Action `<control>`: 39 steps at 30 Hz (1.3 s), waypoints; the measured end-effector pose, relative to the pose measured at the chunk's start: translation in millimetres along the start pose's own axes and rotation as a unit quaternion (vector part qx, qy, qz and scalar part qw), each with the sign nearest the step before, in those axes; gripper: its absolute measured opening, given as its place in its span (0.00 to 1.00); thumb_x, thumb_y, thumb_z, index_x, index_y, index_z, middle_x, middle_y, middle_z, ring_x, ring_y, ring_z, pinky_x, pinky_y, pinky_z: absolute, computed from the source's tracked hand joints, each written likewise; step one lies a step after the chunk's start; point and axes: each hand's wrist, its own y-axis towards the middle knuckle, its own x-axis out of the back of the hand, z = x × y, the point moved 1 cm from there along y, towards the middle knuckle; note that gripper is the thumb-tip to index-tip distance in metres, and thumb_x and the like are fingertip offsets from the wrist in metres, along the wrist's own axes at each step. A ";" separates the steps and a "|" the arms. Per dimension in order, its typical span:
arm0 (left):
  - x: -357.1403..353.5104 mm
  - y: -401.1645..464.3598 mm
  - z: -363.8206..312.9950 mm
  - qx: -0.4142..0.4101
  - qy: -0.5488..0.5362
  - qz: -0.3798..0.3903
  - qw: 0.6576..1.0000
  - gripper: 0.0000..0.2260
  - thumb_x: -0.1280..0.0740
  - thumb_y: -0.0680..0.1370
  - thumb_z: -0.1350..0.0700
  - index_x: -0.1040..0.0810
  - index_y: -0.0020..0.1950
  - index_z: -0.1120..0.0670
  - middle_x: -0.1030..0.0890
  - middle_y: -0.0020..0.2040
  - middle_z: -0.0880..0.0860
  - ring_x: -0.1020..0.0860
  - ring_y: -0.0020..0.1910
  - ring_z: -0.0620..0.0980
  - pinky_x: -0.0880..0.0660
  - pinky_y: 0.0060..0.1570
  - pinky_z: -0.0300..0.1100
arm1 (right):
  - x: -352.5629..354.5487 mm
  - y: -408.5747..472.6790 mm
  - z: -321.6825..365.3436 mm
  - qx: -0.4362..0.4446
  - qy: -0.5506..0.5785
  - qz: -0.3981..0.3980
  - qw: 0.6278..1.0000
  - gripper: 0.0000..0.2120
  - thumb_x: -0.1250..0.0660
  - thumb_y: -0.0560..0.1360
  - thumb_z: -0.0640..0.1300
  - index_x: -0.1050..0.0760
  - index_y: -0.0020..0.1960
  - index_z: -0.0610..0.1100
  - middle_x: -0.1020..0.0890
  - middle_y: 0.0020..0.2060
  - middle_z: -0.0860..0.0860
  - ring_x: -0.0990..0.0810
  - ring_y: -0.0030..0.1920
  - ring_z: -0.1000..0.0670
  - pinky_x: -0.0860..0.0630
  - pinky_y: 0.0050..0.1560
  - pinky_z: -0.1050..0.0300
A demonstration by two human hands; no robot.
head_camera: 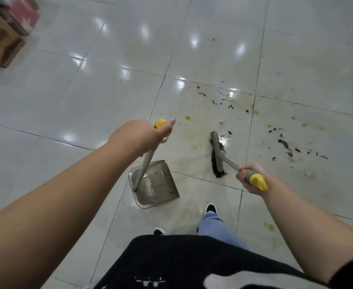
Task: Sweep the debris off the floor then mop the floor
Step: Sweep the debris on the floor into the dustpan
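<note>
My left hand grips the yellow-capped top of the long handle of a grey metal dustpan, which stands on the white tiled floor in front of my feet. My right hand grips the grey and yellow handle of a broom; its dark-bristled head rests on the floor to the right of the dustpan. Dark debris scraps lie scattered to the right of the broom head, and more lie beyond it. Yellowish stains mark the tiles around them.
Cardboard boxes stand at the far left, with a red item behind them. My shoes and blue trouser leg are just behind the dustpan. Another yellow stain sits near my right foot.
</note>
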 end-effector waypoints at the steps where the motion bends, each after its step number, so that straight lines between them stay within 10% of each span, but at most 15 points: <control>1: -1.3 3.0 -9.9 -0.004 -0.003 0.000 1.000 0.35 0.51 0.70 0.27 0.28 0.25 0.57 0.26 0.19 0.52 0.25 0.23 0.50 0.27 0.34 0.40 | 5.5 -3.3 6.6 -0.002 -0.017 0.002 1.000 0.08 0.46 0.78 0.35 0.37 0.40 0.38 0.31 0.18 0.47 0.30 0.14 0.56 0.32 0.14 0.68; 15: -13.3 -0.3 -19.8 -0.030 -0.023 -0.004 0.999 0.33 0.49 0.71 0.28 0.28 0.26 0.55 0.31 0.12 0.48 0.26 0.21 0.49 0.32 0.27 0.37 | 30.9 -40.5 -47.2 -0.127 -0.090 0.017 0.988 0.10 0.43 0.77 0.35 0.34 0.37 0.39 0.29 0.20 0.46 0.29 0.14 0.54 0.31 0.14 0.68; 31: -22.4 -34.7 19.2 -0.012 -0.041 -0.013 0.999 0.33 0.50 0.73 0.30 0.29 0.29 0.58 0.26 0.23 0.53 0.26 0.23 0.51 0.27 0.34 0.41 | -14.3 -6.9 -73.2 0.060 -0.343 -0.079 0.934 0.04 0.41 0.73 0.28 0.33 0.41 0.35 0.30 0.27 0.43 0.31 0.16 0.49 0.30 0.19 0.65; 39: -22.9 -37.9 37.7 0.011 -0.061 -0.023 0.998 0.33 0.50 0.73 0.30 0.28 0.30 0.59 0.25 0.26 0.55 0.26 0.25 0.52 0.24 0.39 0.44 | -13.1 -28.2 -83.4 -0.021 -0.111 0.045 0.993 0.10 0.46 0.77 0.33 0.38 0.39 0.42 0.33 0.19 0.48 0.32 0.14 0.56 0.34 0.14 0.70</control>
